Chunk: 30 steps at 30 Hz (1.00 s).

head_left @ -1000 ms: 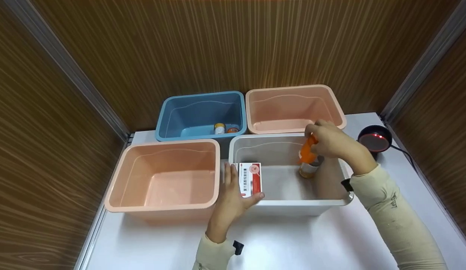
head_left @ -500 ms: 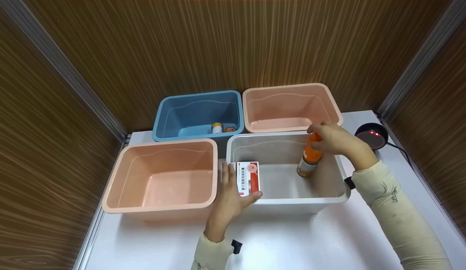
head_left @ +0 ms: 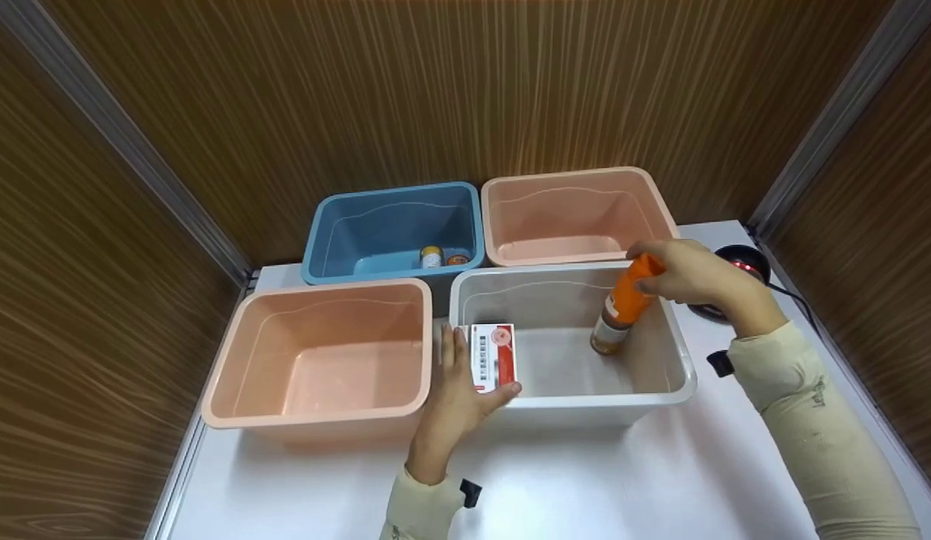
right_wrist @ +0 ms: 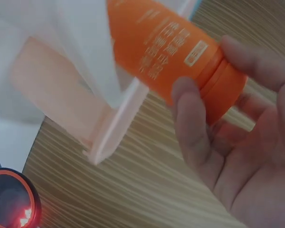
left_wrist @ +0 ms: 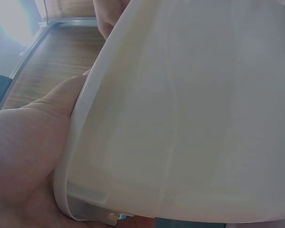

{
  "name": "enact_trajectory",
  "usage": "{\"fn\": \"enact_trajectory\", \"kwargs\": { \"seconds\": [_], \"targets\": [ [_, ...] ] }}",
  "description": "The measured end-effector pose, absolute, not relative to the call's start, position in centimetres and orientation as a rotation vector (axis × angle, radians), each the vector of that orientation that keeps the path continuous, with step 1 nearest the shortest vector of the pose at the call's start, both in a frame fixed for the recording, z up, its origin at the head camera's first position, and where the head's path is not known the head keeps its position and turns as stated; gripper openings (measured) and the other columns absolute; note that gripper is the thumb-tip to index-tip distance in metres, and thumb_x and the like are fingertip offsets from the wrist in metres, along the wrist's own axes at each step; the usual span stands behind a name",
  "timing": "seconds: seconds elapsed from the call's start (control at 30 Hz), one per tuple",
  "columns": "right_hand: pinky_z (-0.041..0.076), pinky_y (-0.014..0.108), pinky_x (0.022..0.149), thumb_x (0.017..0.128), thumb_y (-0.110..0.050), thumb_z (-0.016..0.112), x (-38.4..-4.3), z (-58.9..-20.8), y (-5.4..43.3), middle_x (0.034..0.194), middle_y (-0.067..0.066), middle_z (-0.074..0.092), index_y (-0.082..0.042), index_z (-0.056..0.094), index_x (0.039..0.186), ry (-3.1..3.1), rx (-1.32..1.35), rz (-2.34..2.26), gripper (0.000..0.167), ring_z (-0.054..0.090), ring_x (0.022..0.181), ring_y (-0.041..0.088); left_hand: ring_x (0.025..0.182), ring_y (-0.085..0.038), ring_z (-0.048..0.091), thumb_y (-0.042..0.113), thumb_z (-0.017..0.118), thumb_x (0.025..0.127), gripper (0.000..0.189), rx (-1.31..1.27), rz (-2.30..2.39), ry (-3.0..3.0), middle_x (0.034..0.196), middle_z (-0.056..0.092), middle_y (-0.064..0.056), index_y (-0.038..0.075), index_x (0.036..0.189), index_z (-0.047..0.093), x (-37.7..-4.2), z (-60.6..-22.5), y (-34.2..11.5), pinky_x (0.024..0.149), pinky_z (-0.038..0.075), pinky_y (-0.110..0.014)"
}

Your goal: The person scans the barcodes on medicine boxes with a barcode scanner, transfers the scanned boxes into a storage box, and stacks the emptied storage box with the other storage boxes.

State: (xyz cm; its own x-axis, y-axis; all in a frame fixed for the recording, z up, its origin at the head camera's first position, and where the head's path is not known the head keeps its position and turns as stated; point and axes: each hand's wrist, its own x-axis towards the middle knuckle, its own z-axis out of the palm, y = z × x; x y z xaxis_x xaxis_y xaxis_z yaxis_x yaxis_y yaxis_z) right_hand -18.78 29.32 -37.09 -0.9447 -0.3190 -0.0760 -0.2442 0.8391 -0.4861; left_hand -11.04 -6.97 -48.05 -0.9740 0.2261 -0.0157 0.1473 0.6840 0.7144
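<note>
Over the right side of the pale grey bin [head_left: 570, 401], my right hand [head_left: 694, 277] holds an orange bottle [head_left: 630, 292] near its capped end. In the right wrist view, thumb and fingers sit around the bottle's orange cap [right_wrist: 225, 95]. Just below it in the head view is a brown bottle with a pale label [head_left: 609, 335]; whether the two touch I cannot tell. My left hand [head_left: 454, 409] rests around the bin's front left corner, fingers straight along the left side and thumb over the front rim. Beside it, inside the bin, stands a white and red medicine box [head_left: 493, 358].
A peach bin [head_left: 319, 414] stands to the left. Behind are a blue bin [head_left: 394, 193], with a yellow-capped bottle [head_left: 431, 257] and an orange item [head_left: 457, 259] inside, and another peach bin [head_left: 563, 178]. A black round device with red lights [head_left: 741, 259] and a cable sits at right.
My right hand has moved right, with the orange bottle's capped end swinging right and its lower end against or above the brown bottle. My left hand stays at the bin corner.
</note>
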Motion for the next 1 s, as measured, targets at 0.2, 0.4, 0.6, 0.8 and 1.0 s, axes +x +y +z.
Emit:
{"fn": "enact_trajectory", "kwargs": {
  "seconds": [0.2, 0.4, 0.6, 0.8, 1.0],
  "targets": [
    [0.047, 0.053, 0.083, 0.089, -0.007, 0.070, -16.6, -35.1, 31.2, 0.117, 0.019, 0.060, -0.009, 0.062, 0.126, 2.962, -0.513, -0.744, 0.038, 0.057, 0.098, 0.034, 0.150, -0.043, 0.008, 0.063, 0.078, 0.079, 0.126, 0.328, 1.196, 2.788, 0.167, -0.006, -0.018, -0.002, 0.160, 0.007, -11.0, -48.1, -6.9, 0.116, 0.024, -0.053],
    [0.049, 0.044, 0.072, 0.095, -0.017, 0.071, -14.9, -34.2, 33.5, 0.110, 0.017, 0.058, -0.010, 0.062, 0.119, 3.059, -0.399, -0.742, 0.028, 0.057, 0.093, 0.034, 0.150, -0.043, 0.009, 0.061, 0.079, 0.079, 0.125, 0.326, 1.182, 2.803, 0.167, -0.006, -0.019, -0.002, 0.160, 0.008, -10.9, -48.1, -6.9, 0.116, 0.024, -0.053],
    [0.050, 0.043, 0.067, 0.099, -0.028, 0.066, -14.7, -35.1, 36.1, 0.109, 0.022, 0.057, -0.007, 0.058, 0.120, 3.026, -0.220, -0.684, 0.031, 0.059, 0.090, 0.038, 0.150, -0.044, 0.008, 0.061, 0.079, 0.079, 0.125, 0.316, 1.180, 2.801, 0.167, -0.006, -0.019, -0.002, 0.161, 0.008, -10.9, -48.1, -7.0, 0.116, 0.024, -0.054],
    [0.049, 0.050, 0.072, 0.098, -0.025, 0.066, -15.2, -37.8, 38.2, 0.109, 0.026, 0.062, 0.000, 0.057, 0.123, 2.959, -0.170, -0.677, 0.036, 0.058, 0.092, 0.039, 0.150, -0.044, 0.008, 0.059, 0.080, 0.079, 0.124, 0.300, 1.169, 2.797, 0.168, -0.006, -0.017, 0.000, 0.161, 0.007, -10.9, -48.2, -7.1, 0.116, 0.024, -0.053],
    [0.048, 0.059, 0.078, 0.095, -0.014, 0.066, -15.1, -39.9, 40.3, 0.112, 0.030, 0.058, 0.002, 0.055, 0.122, 2.917, -0.158, -0.671, 0.033, 0.054, 0.096, 0.044, 0.151, -0.042, 0.006, 0.060, 0.079, 0.079, 0.125, 0.309, 1.174, 2.785, 0.168, -0.008, -0.016, 0.001, 0.161, 0.005, -10.9, -48.0, -7.1, 0.116, 0.024, -0.053]
  ]
}}
